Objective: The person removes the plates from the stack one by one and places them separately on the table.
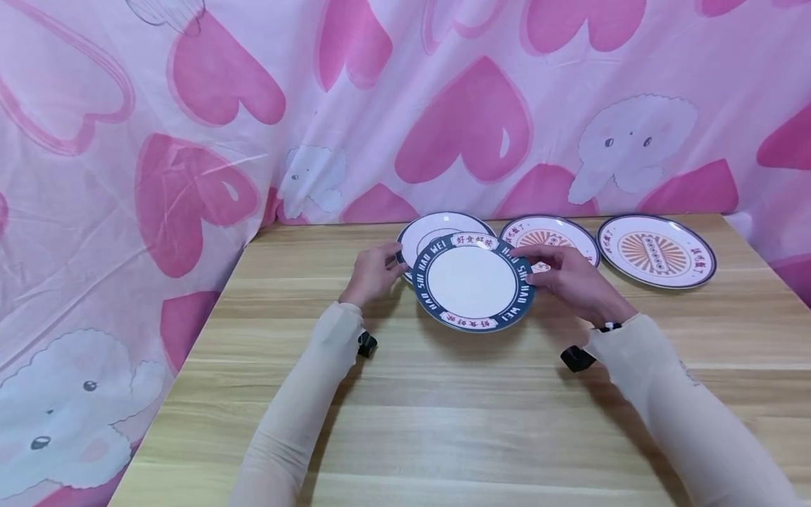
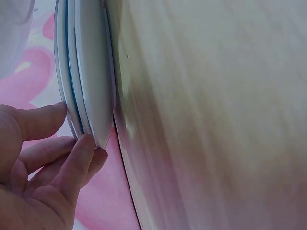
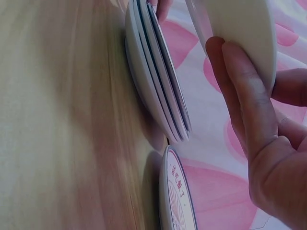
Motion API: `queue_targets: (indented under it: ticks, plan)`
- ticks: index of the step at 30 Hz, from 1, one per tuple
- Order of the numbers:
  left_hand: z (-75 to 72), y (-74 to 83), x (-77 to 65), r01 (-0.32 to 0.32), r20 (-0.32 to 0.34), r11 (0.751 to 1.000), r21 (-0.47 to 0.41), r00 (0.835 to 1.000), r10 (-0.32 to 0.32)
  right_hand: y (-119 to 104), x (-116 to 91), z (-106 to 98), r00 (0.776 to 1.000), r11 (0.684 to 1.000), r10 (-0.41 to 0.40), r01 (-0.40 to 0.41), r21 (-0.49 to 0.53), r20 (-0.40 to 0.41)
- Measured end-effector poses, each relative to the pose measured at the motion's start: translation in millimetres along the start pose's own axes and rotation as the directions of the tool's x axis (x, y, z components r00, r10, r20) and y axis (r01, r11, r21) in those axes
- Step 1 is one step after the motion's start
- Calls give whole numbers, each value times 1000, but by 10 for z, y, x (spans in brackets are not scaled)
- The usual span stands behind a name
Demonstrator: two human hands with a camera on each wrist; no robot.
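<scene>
My right hand [image 1: 573, 278] grips the right rim of a white plate with a dark blue lettered border [image 1: 472, 282]. In the right wrist view this plate [image 3: 242, 28] is raised and tilted, the thumb on one face and fingers on the other. Behind it in the head view sits a stack of plates [image 1: 421, 232], partly hidden. My left hand [image 1: 372, 274] pinches the left edge of that stack. The left wrist view has the left thumb at the top rim and fingertips along the lower rims of the stacked plates [image 2: 91, 72].
Two white plates with orange sunburst centres and red writing lie right of the stack, a nearer one [image 1: 592, 246] and a farther one [image 1: 657, 252]. All rest along the back of the wooden table [image 1: 443, 422]. A pink heart-patterned cloth [image 1: 462, 127] hangs behind.
</scene>
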State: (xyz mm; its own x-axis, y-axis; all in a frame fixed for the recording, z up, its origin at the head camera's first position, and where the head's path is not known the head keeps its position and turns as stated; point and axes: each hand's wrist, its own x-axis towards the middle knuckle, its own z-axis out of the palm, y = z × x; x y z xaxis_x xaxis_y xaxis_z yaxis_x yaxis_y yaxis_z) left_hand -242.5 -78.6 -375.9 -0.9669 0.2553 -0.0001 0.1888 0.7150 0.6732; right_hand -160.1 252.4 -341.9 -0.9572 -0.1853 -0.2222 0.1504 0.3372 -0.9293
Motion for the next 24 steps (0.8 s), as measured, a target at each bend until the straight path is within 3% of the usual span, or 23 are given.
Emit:
queue_targets:
  ticks: [12, 19, 24]
  plan:
    - [-18, 13, 10, 18, 9, 1000, -10, 1000, -17, 70, -53, 26, 989, 999, -18, 23, -35, 149]
    - [-25, 14, 1, 26, 5, 1000, -11, 1000, -26, 154, -27, 105, 972, 983, -72, 108, -152, 225]
    - [-21, 22, 3, 37, 17, 999, -27, 999, -37, 208, -12, 169, 957, 980, -84, 129, -150, 279]
